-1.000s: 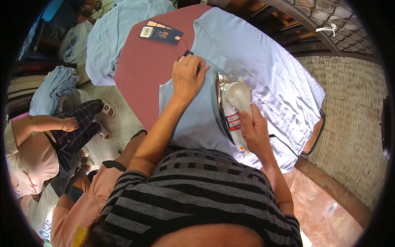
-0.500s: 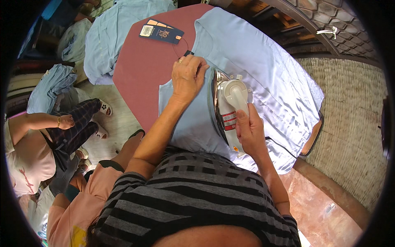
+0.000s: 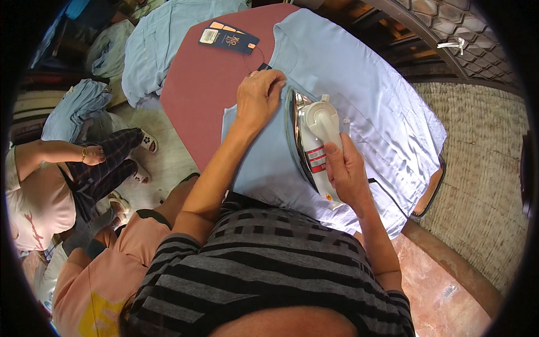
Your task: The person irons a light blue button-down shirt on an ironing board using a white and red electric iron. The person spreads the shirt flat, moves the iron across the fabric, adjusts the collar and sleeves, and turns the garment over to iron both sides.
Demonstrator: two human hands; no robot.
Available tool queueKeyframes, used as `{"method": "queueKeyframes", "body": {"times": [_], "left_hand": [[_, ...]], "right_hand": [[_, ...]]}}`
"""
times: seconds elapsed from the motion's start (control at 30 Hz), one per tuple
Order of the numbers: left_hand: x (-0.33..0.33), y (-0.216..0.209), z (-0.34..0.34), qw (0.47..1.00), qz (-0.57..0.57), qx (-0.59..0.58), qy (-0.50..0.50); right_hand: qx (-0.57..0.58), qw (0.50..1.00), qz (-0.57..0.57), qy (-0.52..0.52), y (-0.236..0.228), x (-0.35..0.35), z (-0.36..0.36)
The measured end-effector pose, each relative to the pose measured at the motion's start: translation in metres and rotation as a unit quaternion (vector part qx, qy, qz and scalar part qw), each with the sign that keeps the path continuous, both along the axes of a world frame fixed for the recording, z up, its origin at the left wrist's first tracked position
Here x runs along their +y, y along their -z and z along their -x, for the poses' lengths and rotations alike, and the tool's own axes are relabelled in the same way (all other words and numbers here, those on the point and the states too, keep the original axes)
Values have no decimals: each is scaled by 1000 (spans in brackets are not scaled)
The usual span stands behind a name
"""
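Observation:
A light blue garment [image 3: 359, 73] lies spread over a dark red ironing board [image 3: 196, 95]. My right hand [image 3: 349, 168] is wrapped round the handle of a white electric iron [image 3: 320, 174], whose shiny metal soleplate rests on the cloth with its tip pointing away from me. My left hand [image 3: 259, 98] is closed at the garment's neck and shoulder edge, with fingertips pinched on the fabric left of the iron's tip. Beyond it a dark blue hang tag [image 3: 230, 40] lies on the board, tied by a thin cord near the neckline.
More light blue cloth [image 3: 149, 53] is heaped beyond the board's left side, and another bundle [image 3: 76, 109] sits farther left. Two other people are close by on the left, one with a bare forearm [image 3: 50, 151]. A metal lattice gate [image 3: 449, 45] stands at the far right. The iron's black cord [image 3: 390, 196] trails rightward.
The whole view has shifted slightly. The iron and both hands keep nearly the same place on the garment, with the left hand still at the neck edge.

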State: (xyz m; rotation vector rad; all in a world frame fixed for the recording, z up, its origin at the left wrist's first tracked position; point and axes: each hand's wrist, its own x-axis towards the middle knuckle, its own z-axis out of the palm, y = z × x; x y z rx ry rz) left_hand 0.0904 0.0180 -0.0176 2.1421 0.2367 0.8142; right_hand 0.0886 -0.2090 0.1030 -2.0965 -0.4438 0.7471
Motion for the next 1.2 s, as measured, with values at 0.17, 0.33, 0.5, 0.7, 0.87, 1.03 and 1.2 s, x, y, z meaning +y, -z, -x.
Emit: {"method": "queueKeyframes", "body": {"times": [0.17,0.33,0.5,0.7,0.87,1.03,1.2], "left_hand": [[2,1,3,999,-10,-44,29],[6,6,2,997,3,-57,48],[2,0,3,997,-40,-41,54],[-11,-9,13,994,-103,-20,-25],[-75,-5,28,994,-112,-4,4],[-124,-4,24,992,-121,-6,17],[-129,5,21,988,-157,-8,1]], "right_hand": [[-3,999,18,-28,-4,-4,-2],[-5,996,51,-75,-14,-12,-8],[58,995,66,-55,-25,-49,-38],[-1,985,88,-146,-99,-66,-103],[-146,945,42,-290,-104,-20,-166],[-301,842,-6,-447,-69,52,-206],[-340,753,-4,-564,-49,100,-229]]}}
